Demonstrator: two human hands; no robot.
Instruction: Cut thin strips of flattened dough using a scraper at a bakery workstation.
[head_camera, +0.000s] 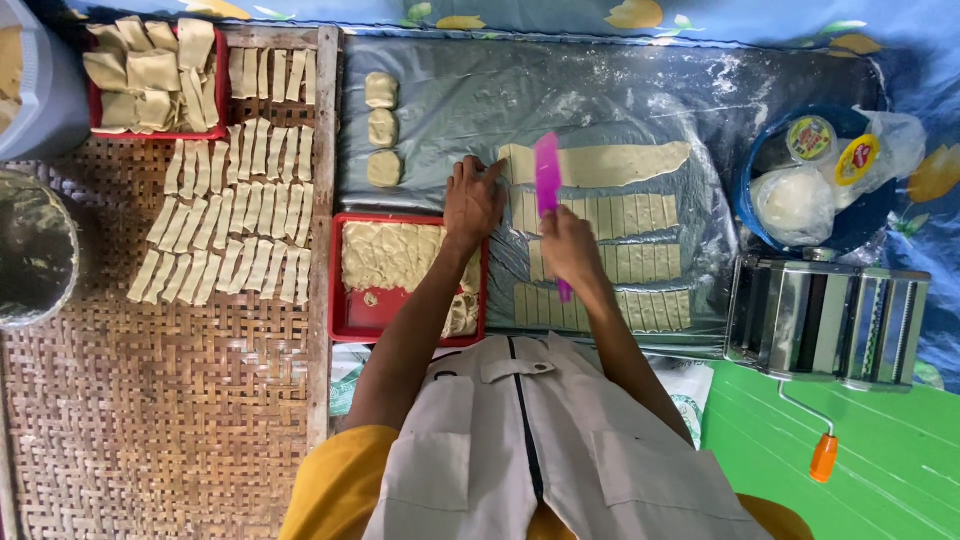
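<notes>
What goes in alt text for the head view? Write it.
The right hand holds a pink plastic cutter over rolled dough strips while the left hand presses the dough's end. Cut pieces lie on a woven mat, beside a red tray.

**Materials and finishes on the dough bench**

From my feed, the knife (548, 195) looks like smooth pink plastic, slightly translucent. The dough strips (600, 165) are matt and pale, soft-looking, lying on a glossy grey plastic sheet (450, 100) dusted with chalky flour. The red tray (400, 315) is shiny hard plastic. Off to one side there's a woven mat (150, 400), rough, dry-looking brown wicker. The pasta roller (825, 320) is polished metal, properly mirror-bright, with an orange plastic crank grip. The apron (540, 450) I see is matt off-white cloth.
</notes>
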